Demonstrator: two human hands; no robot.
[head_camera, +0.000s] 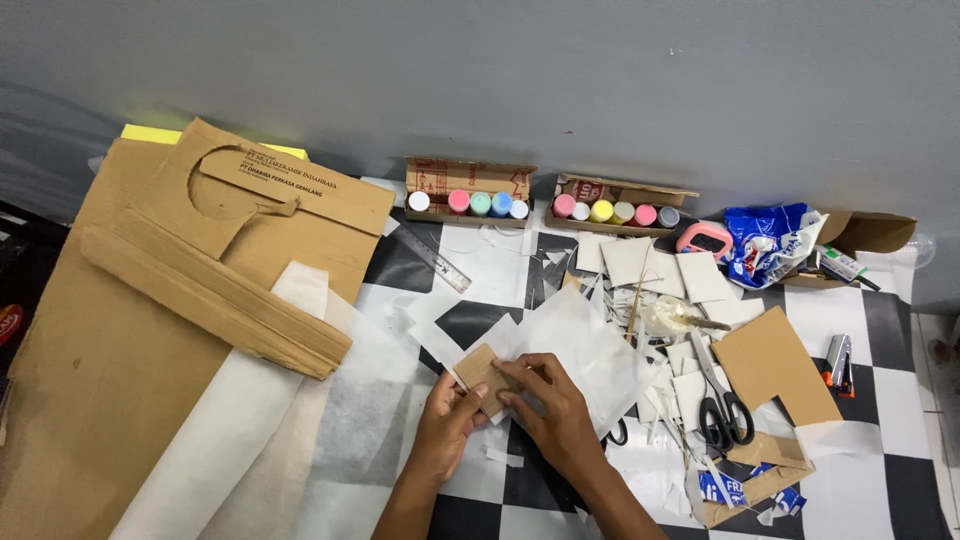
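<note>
Both my hands hold a small square piece of brown cardboard (479, 372) low over the black-and-white checkered floor (478, 320). My left hand (445, 420) pinches its lower left edge. The fingers of my right hand (547, 400) press on its right side. Under and beyond the piece lies a sheet of thin white paper (580, 340).
Large flattened cardboard sheets (150, 300) and white paper lie at the left. Two open boxes of small paint pots (468, 202) (615, 212) stand by the grey wall, with a clear ruler (432, 258) near them. Scissors (720, 400), paper scraps, a cut cardboard piece (775, 365), a pink timer (704, 240) and a blue bag (770, 240) lie at the right.
</note>
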